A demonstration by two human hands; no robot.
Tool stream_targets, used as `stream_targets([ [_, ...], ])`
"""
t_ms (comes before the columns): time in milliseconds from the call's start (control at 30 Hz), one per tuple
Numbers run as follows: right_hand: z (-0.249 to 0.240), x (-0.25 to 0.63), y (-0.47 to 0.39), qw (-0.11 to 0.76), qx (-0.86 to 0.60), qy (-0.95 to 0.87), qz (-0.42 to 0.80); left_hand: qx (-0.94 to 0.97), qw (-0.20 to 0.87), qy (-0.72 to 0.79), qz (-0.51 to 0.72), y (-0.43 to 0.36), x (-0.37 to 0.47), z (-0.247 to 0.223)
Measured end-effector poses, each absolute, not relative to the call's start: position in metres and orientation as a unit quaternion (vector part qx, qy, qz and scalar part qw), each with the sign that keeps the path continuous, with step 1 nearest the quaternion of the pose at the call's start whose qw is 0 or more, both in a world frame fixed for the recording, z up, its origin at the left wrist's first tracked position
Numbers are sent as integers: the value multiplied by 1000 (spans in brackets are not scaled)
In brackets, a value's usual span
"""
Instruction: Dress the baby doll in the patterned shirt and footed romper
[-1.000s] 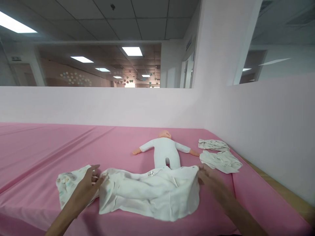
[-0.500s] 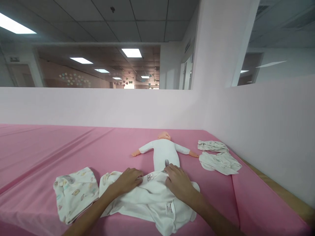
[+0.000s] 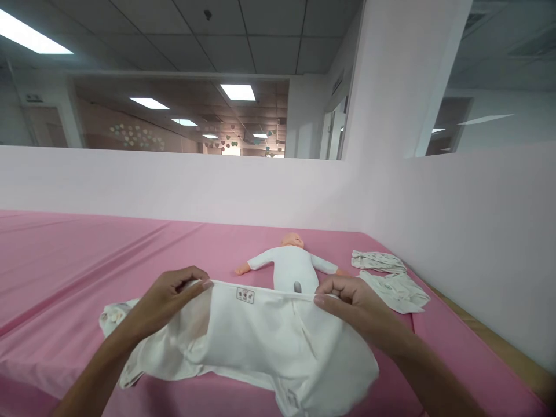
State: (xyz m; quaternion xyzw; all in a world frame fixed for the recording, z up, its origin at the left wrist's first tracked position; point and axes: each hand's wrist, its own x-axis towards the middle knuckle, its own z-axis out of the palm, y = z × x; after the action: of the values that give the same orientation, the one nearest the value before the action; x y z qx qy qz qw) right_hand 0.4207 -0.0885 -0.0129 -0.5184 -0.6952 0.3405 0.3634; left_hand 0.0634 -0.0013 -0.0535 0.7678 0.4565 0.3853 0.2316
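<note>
Between my two hands a white baby garment (image 3: 260, 330) is stretched by its upper edge, with a small printed label facing me. My left hand (image 3: 174, 298) pinches that edge on the left, thumb against fingers. On the right, my right hand (image 3: 351, 295) pinches the same edge. The cloth hangs down toward the front of the bed. Just beyond it a baby doll (image 3: 293, 266) in white lies with its arms spread; its lower part is hidden by the garment. A folded patterned cloth (image 3: 113, 315) lies behind my left forearm, mostly covered.
Pink sheeting (image 3: 108, 249) covers the bed. To the right of the doll lie a folded patterned garment (image 3: 377, 260) and a pale garment (image 3: 397, 291). A white wall (image 3: 217, 185) with windows borders the far side, another wall (image 3: 486, 231) the right.
My hands have moved apart and gripped the garment's upper edge, lifting it and pulling it taut. The garment now covers more of the patterned cloth on the left.
</note>
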Motion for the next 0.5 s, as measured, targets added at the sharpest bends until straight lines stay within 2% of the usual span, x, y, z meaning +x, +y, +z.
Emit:
stream_targets([
  [133,15,411,-81,370,-512,-709,315,741,138,502,423,5,54,-40],
  [267,23,401,-19,400,-492,-734,244,729,55,543,413,52,69,-47],
  [400,1,395,74,360,-553,-741,126,710,-20,635,304,118,100,-75],
  [500,-28,393,128,352,-606,-708,90,707,-58,668,224,152,128,-100],
])
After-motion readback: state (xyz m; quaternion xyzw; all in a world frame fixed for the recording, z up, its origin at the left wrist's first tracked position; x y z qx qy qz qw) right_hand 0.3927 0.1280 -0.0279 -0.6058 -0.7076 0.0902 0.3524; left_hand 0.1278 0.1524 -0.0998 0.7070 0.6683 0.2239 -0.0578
